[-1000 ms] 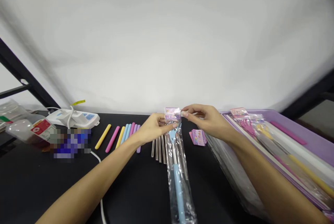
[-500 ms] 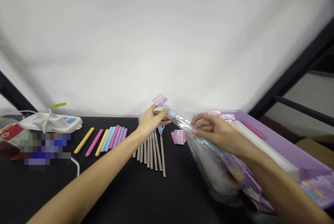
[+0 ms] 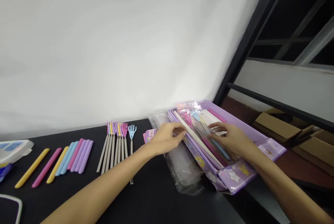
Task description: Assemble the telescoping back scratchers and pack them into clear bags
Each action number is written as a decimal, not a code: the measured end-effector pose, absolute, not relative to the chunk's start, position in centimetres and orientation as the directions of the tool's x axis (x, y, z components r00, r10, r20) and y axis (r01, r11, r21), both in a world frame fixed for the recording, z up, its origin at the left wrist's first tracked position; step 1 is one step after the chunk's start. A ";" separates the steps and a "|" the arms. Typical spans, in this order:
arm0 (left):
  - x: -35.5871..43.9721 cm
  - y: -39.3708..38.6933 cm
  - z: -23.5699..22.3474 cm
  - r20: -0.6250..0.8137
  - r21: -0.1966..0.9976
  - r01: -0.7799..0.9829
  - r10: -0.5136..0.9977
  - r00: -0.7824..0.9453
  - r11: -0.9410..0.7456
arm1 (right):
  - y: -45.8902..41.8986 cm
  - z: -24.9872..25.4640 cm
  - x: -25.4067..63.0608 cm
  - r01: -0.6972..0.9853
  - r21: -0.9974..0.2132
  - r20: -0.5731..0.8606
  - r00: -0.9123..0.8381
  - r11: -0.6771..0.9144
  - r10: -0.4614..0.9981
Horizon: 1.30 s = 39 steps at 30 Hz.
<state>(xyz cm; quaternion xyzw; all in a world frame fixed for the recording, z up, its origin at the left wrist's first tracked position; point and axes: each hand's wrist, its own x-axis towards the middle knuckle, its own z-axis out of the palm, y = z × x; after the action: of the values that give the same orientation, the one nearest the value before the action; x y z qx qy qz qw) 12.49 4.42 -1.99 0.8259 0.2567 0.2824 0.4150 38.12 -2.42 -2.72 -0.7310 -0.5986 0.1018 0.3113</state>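
Observation:
My right hand point(image 3: 231, 138) lies inside a purple tray point(image 3: 271, 144), fingers curled down on a clear-bagged blue back scratcher point(image 3: 208, 130) that rests on other bagged ones. My left hand point(image 3: 164, 137) is at the tray's left wall, fingers bent against its rim, above a stack of empty clear bags point(image 3: 180, 165). Whether the left fingers grip anything is unclear. A small pile of pink header cards point(image 3: 147, 136) lies just left of that hand.
On the black table point(image 3: 65, 196), a row of metal-stemmed back scratchers point(image 3: 117, 144) with coloured hand-shaped heads lies beside a row of coloured handle sleeves point(image 3: 65, 159). A white device point(image 3: 12, 149) sits at far left. A black frame post and cardboard boxes point(image 3: 292, 126) stand at right.
The bagged blue scratcher has gone from the table in front of me into the purple tray. Both hands followed it right, and my view swung right too.

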 end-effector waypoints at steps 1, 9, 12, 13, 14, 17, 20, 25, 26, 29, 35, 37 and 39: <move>12.9 4.4 -2.0 0.260 0.816 0.197 0.651 0.713 -0.543 | -2.5 -3.0 38.3 0.839 -0.538 0.231 0.233 -0.075 0.945; 11.2 5.6 -1.9 0.337 0.701 0.296 0.667 0.665 -0.649 | -1.9 -1.3 37.7 0.898 -0.435 0.326 0.092 0.063 0.941; 8.2 7.1 -1.5 0.289 0.650 0.385 0.682 0.672 -0.655 | -2.0 0.1 34.8 0.839 -0.525 0.357 0.063 0.144 0.932; 7.0 7.5 -1.4 0.269 0.620 0.411 0.673 0.689 -0.669 | -2.1 0.6 33.6 0.825 -0.537 0.363 0.037 0.177 0.931; 5.9 7.9 -1.4 0.251 0.583 0.429 0.655 0.713 -0.690 | -2.1 1.0 32.5 0.816 -0.539 0.383 0.016 0.210 0.923; 3.1 8.6 -1.7 0.197 0.488 0.448 0.594 0.780 -0.749 | -1.7 2.1 29.4 0.790 -0.538 0.427 -0.046 0.295 0.903; 1.8 8.7 -2.3 0.143 0.463 0.485 0.602 0.785 -0.742 | -1.1 2.8 26.9 0.772 -0.530 0.451 -0.095 0.352 0.888; 1.9 8.5 -2.8 0.147 0.428 0.494 0.598 0.788 -0.757 | 0.1 3.4 24.2 0.751 -0.542 0.433 -0.134 0.377 0.891; 1.9 8.5 -2.8 0.150 0.407 0.492 0.588 0.795 -0.769 | 0.3 3.4 23.9 0.749 -0.552 0.418 -0.131 0.366 0.899; 2.0 8.5 -2.6 0.157 0.334 0.490 0.560 0.813 -0.805 | 1.1 3.6 23.0 0.740 -0.586 0.366 -0.123 0.331 0.922; 1.9 8.2 -2.7 0.185 0.249 0.515 0.563 0.806 -0.820 | 1.7 3.7 21.4 0.744 -0.597 0.309 -0.130 0.299 0.942; 1.6 8.1 -2.4 0.192 0.248 0.532 0.579 0.792 -0.810 | 1.7 3.7 20.9 0.744 -0.606 0.299 -0.115 0.281 0.947; 0.8 7.9 -1.7 0.218 0.275 0.553 0.611 0.761 -0.787 | 1.9 3.8 20.2 0.742 -0.612 0.296 -0.104 0.272 0.950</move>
<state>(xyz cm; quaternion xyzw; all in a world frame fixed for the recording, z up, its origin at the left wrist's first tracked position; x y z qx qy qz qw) 0.82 7.93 -1.70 0.9333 0.3117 0.1496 0.0974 20.21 1.86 3.76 -0.5826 -0.7261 0.1571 0.3298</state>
